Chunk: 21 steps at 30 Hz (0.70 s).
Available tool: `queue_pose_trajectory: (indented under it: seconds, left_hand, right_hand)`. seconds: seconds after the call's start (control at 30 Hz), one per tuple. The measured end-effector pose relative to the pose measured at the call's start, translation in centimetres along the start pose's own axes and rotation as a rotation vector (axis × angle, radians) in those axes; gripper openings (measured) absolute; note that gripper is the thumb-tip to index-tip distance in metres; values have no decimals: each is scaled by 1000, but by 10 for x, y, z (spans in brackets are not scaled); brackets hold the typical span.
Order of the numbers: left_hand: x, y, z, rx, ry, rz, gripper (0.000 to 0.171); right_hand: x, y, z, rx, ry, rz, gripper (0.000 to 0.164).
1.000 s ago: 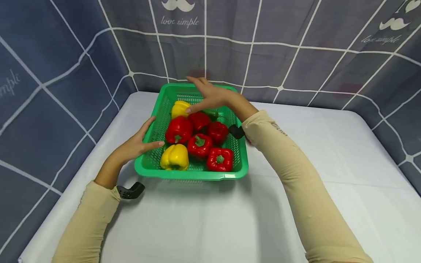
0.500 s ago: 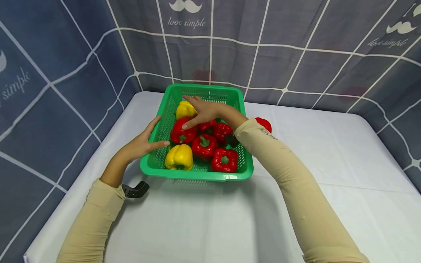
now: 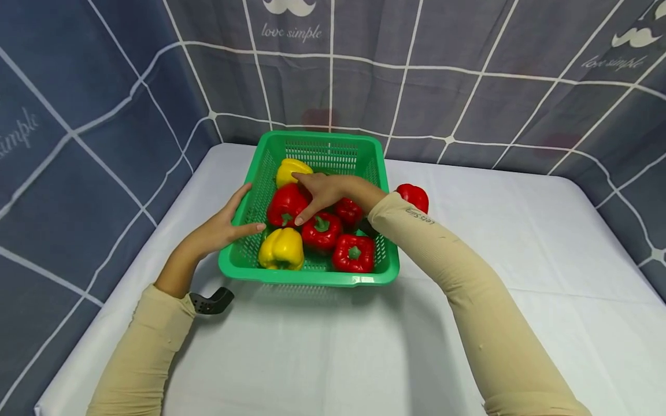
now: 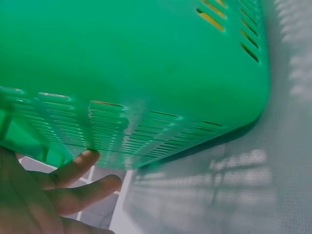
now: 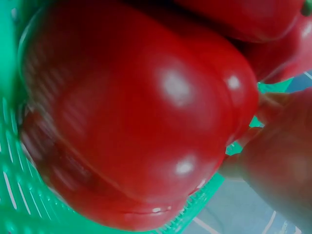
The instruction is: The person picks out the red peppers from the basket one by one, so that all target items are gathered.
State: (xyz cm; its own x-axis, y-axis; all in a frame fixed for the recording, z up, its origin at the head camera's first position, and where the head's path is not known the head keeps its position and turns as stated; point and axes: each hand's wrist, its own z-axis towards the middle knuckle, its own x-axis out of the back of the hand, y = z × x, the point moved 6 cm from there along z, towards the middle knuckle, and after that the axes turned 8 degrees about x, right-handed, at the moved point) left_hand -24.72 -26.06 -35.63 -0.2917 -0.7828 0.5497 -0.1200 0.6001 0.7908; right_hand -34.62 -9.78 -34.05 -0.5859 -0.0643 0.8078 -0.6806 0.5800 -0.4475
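A green plastic basket [image 3: 307, 278] holds red and yellow bell peppers, including a yellow bell pepper [image 3: 281, 249] in its front left. My left hand [image 3: 215, 232] is at the basket's left side, thumb over the rim and straight, spread fingers [image 4: 87, 192] along the outside wall. Over the middle of the basket, my right hand [image 3: 328, 190] reaches down among the peppers with thumb and fingers spread. It partly covers a red bell pepper [image 3: 287, 205] and touches the peppers there. A large red bell pepper [image 5: 141, 107] fills the right wrist view, the right fingers beyond it.
One red bell pepper [image 3: 413, 196] lies outside the basket, beyond the right sleeve. A white cloth [image 3: 520, 242] covers the table, and a grey checked curtain [image 3: 374, 69] hangs behind and at the sides.
My right hand has come down and toward me, from above the basket's back to among the peppers. The outside red pepper shows more. My left hand stays at the rim.
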Motion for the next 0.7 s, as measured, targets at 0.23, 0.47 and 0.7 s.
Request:
queue_pose_trajectory:
  seconds: [0.23, 0.47, 0.7]
  left_hand:
    - [-1, 2, 0, -1, -4, -11, 92]
    - [-3, 2, 1, -4, -7, -10, 92]
    - [-1, 3, -2, -5, -6, -9, 91]
  right_hand:
    - [2, 0, 0, 1, 33, 8, 109]
    - [12, 5, -5, 72, 141, 165, 102]
    - [27, -2, -15, 145, 208, 197, 96]
